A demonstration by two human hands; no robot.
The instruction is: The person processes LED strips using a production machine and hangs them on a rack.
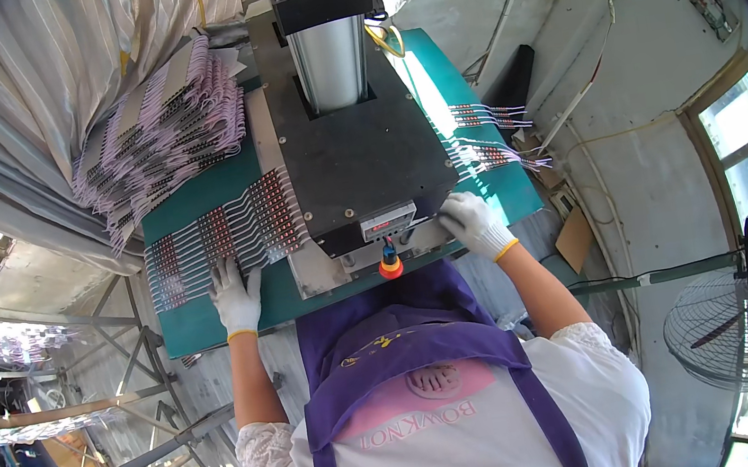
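My left hand (235,296), in a white glove with a yellow cuff, lies with its fingers spread on a row of striped cords (217,236). The cords are pale with red and black segments, lie side by side and run under the black press (363,158). My right hand (478,222), gloved the same way, is at the press's front right corner. Its fingers look stretched out and appear to hold nothing; the tips are partly hidden at the corner. Cord ends (492,155) come out on the press's right side. A red and yellow knob (391,264) sits on its front.
A tall heap of similar cords (164,134) is piled at the back left of the green table (206,329). A curtain (21,101) hangs behind it. Metal rails (83,408) stand at the left, and a fan (731,327) stands at the right by a window.
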